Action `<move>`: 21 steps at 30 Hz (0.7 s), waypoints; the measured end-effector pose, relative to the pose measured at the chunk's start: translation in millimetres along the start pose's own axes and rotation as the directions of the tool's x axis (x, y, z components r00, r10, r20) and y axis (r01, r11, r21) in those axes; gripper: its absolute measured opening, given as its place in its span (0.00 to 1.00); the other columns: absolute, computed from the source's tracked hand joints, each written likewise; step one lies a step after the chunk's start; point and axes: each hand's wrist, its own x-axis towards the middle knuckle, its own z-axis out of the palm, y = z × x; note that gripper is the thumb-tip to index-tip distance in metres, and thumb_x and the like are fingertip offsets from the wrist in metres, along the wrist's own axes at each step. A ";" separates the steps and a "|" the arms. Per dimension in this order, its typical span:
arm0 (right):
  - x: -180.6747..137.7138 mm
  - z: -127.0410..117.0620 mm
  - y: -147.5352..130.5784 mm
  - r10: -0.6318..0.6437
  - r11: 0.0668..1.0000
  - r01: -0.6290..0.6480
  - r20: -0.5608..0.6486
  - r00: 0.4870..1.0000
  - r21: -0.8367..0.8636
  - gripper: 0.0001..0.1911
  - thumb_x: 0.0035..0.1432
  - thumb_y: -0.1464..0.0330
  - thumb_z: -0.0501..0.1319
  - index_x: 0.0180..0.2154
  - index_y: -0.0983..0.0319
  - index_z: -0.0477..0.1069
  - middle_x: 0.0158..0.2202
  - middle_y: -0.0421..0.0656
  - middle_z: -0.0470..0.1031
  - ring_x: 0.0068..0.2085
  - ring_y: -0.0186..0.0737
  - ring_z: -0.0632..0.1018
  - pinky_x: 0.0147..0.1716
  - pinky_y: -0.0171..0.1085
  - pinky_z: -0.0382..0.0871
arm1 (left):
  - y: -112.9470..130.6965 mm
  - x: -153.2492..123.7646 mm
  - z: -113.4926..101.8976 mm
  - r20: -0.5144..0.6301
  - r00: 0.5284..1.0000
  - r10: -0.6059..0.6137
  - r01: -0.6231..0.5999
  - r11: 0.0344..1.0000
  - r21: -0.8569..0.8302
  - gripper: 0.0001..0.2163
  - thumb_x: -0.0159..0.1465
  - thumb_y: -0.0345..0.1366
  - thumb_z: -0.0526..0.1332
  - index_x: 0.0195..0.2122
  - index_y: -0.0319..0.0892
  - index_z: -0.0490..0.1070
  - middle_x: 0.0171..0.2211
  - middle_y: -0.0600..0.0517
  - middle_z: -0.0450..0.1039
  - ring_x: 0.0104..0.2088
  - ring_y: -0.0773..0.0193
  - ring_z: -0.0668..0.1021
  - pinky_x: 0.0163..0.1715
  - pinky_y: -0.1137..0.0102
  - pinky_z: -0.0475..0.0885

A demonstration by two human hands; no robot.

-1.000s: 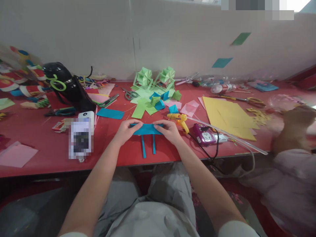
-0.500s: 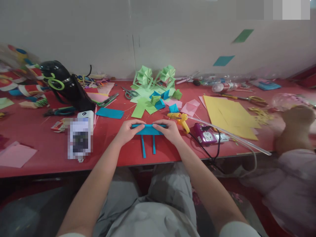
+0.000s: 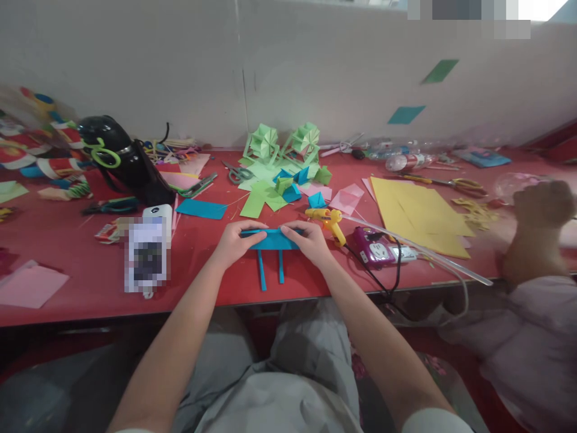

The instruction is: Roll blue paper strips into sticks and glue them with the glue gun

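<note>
Between my hands is a sheet of blue paper (image 3: 273,240) with its far edge folded over. My left hand (image 3: 240,242) grips its left end, thumb on top and fingers behind. At the right end, my right hand (image 3: 306,238) pinches it the same way, both thumbs pressing near the fold. Two narrow blue paper strips (image 3: 262,272) lie on the red table just in front of the sheet, their far ends hidden under it. A yellow glue gun (image 3: 331,222) rests right of my right hand. Another flat blue paper piece (image 3: 201,208) lies beyond my left hand.
Green folded paper models (image 3: 264,144) stand at the back, near scissors (image 3: 238,173). A purple power strip (image 3: 376,248), a clear rod and yellow paper (image 3: 415,210) lie to the right. A phone (image 3: 146,255) is on the left. Another person's hand (image 3: 543,207) is at far right.
The view has tilted slightly. Both hands keep hold of the blue paper, with the thumbs barely shifted along the fold. At far right, the other person's hand has moved a little.
</note>
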 end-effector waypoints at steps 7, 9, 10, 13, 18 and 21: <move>0.0 -1.1 0.0 -0.012 0.999 0.013 -0.007 1.000 0.033 0.12 0.54 0.58 0.70 0.37 0.58 0.82 0.38 0.44 0.84 0.41 0.45 0.82 0.40 0.40 0.76 | -4.8 2.6 -0.5 -0.035 0.991 -0.127 0.117 0.969 -0.216 0.19 0.57 0.50 0.70 0.42 0.41 0.80 0.42 0.45 0.82 0.44 0.55 0.81 0.43 0.64 0.75; 0.0 -1.0 -0.4 -0.019 1.000 0.019 0.005 1.000 0.025 0.12 0.54 0.58 0.70 0.37 0.58 0.82 0.37 0.44 0.84 0.40 0.45 0.82 0.40 0.39 0.76 | -6.4 2.9 -1.0 -0.049 0.991 -0.128 0.116 0.975 -0.187 0.18 0.56 0.50 0.71 0.40 0.42 0.81 0.40 0.46 0.82 0.43 0.55 0.81 0.42 0.65 0.75; 0.0 -1.0 -0.4 -0.019 1.000 0.019 0.011 1.000 0.019 0.13 0.54 0.58 0.70 0.37 0.58 0.82 0.37 0.44 0.84 0.40 0.45 0.83 0.39 0.40 0.76 | -7.4 2.9 -1.4 -0.059 0.992 -0.114 0.104 0.983 -0.154 0.17 0.55 0.48 0.72 0.39 0.42 0.81 0.39 0.46 0.82 0.42 0.55 0.81 0.42 0.65 0.74; -0.2 -1.2 0.4 -0.019 1.000 0.018 0.028 0.999 0.006 0.13 0.53 0.58 0.71 0.38 0.59 0.83 0.38 0.45 0.85 0.40 0.46 0.83 0.40 0.40 0.77 | -10.9 2.8 -3.4 -0.066 0.996 -0.062 0.057 0.996 -0.071 0.13 0.54 0.46 0.73 0.36 0.43 0.82 0.37 0.48 0.83 0.41 0.55 0.81 0.40 0.65 0.74; -0.8 -2.1 4.0 -0.033 0.999 0.033 0.046 0.998 0.005 0.11 0.52 0.60 0.72 0.36 0.58 0.84 0.37 0.44 0.85 0.40 0.47 0.83 0.41 0.42 0.77 | -10.2 2.3 -7.3 -0.053 0.999 0.006 -0.006 1.000 -0.001 0.10 0.55 0.44 0.73 0.35 0.45 0.83 0.36 0.49 0.83 0.41 0.55 0.82 0.40 0.65 0.75; -1.6 -2.4 4.8 -0.037 0.999 0.036 0.056 0.998 0.005 0.12 0.52 0.59 0.72 0.37 0.58 0.84 0.38 0.45 0.85 0.40 0.47 0.83 0.40 0.42 0.78 | -4.4 1.1 -8.3 -0.008 1.000 0.014 -0.013 1.000 0.028 0.10 0.55 0.43 0.72 0.36 0.45 0.83 0.37 0.49 0.84 0.42 0.54 0.82 0.42 0.64 0.76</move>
